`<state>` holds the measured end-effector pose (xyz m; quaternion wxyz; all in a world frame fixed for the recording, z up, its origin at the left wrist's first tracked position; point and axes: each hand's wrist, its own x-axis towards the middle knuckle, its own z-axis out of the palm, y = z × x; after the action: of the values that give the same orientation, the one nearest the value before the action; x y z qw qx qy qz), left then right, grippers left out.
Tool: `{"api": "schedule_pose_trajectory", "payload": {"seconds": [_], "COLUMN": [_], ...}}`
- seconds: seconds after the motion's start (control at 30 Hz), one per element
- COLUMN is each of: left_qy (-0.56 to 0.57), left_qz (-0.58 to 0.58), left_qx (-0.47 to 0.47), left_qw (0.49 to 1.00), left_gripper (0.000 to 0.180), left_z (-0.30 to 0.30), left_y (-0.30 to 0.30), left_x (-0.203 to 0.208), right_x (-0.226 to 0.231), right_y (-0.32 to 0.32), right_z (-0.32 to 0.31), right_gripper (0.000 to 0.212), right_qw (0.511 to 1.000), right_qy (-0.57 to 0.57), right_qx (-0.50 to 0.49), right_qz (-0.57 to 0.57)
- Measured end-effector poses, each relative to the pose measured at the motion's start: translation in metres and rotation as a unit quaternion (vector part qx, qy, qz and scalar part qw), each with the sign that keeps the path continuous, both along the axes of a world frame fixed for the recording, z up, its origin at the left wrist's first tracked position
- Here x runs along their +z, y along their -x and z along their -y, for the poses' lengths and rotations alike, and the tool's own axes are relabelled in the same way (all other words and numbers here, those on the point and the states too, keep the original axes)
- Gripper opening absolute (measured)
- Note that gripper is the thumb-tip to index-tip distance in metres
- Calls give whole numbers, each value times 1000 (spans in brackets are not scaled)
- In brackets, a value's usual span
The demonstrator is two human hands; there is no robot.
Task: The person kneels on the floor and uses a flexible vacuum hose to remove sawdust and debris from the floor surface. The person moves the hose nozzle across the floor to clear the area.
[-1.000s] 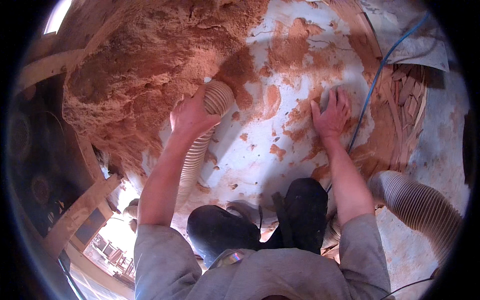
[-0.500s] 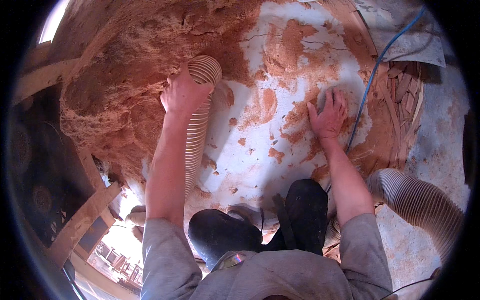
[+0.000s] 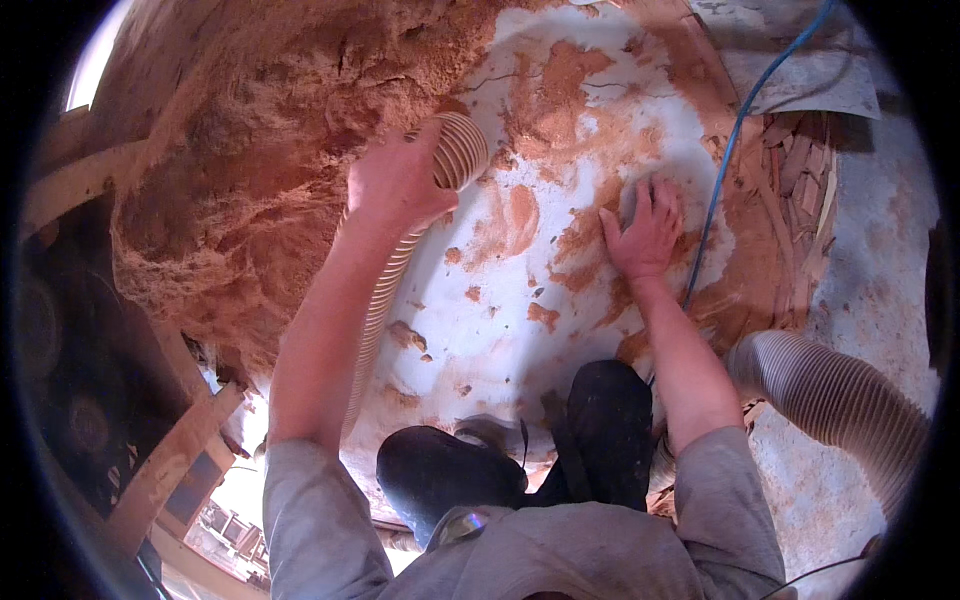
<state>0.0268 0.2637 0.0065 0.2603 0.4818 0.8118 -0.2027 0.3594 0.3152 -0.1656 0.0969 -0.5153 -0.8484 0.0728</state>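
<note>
My left hand (image 3: pixel 397 180) is wrapped round a ribbed, translucent hose (image 3: pixel 462 150) near its end. That end points up and to the right, at the border between a heap of reddish-brown sawdust (image 3: pixel 240 200) and a pale floor (image 3: pixel 470 340). The hose runs back down beside my left forearm, which partly hides it. On the right, my right hand (image 3: pixel 642 232) lies on the dusty pale surface, its fingers loosely spread and holding nothing I can see. Patches of reddish dust (image 3: pixel 510 220) are scattered between the two hands.
A blue cable (image 3: pixel 735 140) passes just right of my right hand. Broken wood strips (image 3: pixel 800 190) are piled beyond it. A second, wider ribbed hose (image 3: pixel 830 390) curves at lower right. Wooden framing (image 3: pixel 170 470) stands at lower left. My knees (image 3: pixel 612 420) are bent below.
My left hand has shifted right and slightly down with the hose, whose end has swung to the right. The right hand has barely moved on the floor.
</note>
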Motion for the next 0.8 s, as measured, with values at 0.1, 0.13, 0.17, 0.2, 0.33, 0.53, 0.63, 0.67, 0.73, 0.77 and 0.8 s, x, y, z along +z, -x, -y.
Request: {"api": "schedule_pose_trajectory", "payload": {"seconds": [0.1, 0.13, 0.17, 0.2, 0.33, 0.53, 0.63, 0.67, 0.73, 0.77, 0.8], "left_qy": [-24, -32, -40, -47, -41, -78, -92, -99, -104, -104, -83], "left_qz": [-8, -18, -30, -39, -48, -77, -92, -96, -85, -79, -58], "left_qx": [57, 111, 165, 184, 210, 238, 270, 277, 242, 225, 180], "left_qw": [998, 993, 985, 981, 976, 965, 954, 951, 961, 966, 978], "left_gripper": [91, 91, 90, 90, 93, 96, 96, 96, 97, 97, 96], "left_z": [-2, -1, 1, 1, -3, 7, 6, 5, -1, -1, 1], "left_y": [-3, 1, 7, 14, 26, 26, 19, 18, 22, 23, 24], "left_x": [0, -4, -7, -8, -10, -11, -12, -13, -9, -9, -10], "right_x": [0, 0, 1, 2, 3, 1, 5, 5, 4, 4, 3], "right_y": [-2, -3, -2, -2, 1, 1, 0, 0, 1, 0, 0], "right_z": [0, -1, -1, 0, 0, 1, -1, -1, 0, 0, 1], "right_gripper": [77, 77, 77, 77, 77, 77, 77, 77, 77, 76, 76], "right_qw": [1000, 1000, 1000, 1000, 1000, 999, 1000, 1000, 1000, 1000, 1000], "right_qy": [9, 9, 9, 9, 12, 21, 14, 10, 0, -1, -2], "right_qx": [0, 2, 3, 3, 0, -7, -1, -1, -1, 2, 4], "right_qz": [-13, -18, -23, -27, -21, -23, -19, -15, -6, -8, -9]}}
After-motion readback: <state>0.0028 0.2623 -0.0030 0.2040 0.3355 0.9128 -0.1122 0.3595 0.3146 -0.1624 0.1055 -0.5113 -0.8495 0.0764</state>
